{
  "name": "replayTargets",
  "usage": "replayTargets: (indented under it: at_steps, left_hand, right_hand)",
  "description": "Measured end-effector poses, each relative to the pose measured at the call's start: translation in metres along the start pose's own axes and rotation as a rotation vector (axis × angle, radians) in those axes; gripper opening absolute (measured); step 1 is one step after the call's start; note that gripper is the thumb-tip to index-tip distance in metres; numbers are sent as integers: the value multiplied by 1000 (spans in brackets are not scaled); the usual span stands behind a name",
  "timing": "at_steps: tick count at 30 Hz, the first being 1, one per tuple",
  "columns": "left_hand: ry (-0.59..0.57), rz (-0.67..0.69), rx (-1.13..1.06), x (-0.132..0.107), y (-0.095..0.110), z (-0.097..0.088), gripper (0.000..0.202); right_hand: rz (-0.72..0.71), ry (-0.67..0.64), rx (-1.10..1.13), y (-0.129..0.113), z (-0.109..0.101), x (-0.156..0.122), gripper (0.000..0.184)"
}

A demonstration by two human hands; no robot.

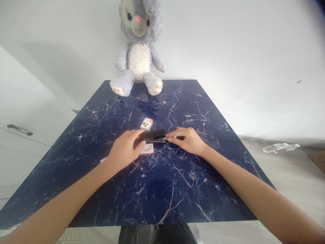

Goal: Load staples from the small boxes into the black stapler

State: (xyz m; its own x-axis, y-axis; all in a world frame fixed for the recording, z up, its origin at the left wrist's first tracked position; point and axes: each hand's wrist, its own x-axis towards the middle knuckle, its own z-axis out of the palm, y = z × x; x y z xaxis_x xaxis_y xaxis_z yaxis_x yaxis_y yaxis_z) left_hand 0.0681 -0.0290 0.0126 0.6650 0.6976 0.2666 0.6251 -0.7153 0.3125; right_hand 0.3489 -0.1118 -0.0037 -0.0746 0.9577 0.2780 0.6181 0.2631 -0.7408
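Observation:
A black stapler lies sideways over the middle of the table, its metal inner rail showing below the black top. My left hand is closed around its left end, where a bit of orange shows by the fingers. At the other end, my right hand pinches with thumb and fingertips at the metal part of the stapler; any smaller piece between them is too small to make out. A small white box with red and black print stands just behind the stapler. Partly under my left hand is a white and red box.
The blue marble-patterned table has its far edge along the wall. A grey plush toy sits at that edge. On the floor to the right lies a clear plastic bottle. A white cabinet with a dark handle is at the left.

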Motion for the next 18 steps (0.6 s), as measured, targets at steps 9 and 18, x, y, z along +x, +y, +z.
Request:
replayTargets:
  at_steps: [9, 18]
  left_hand:
    - [-5, -8, -1, 0, -1, -1, 43]
    - [0, 5, 15, 1, 1, -1, 42]
  right_hand:
    - [52, -15, 5, 1, -2, 1, 19]
    - [-192, 65, -121, 0, 5, -1, 18]
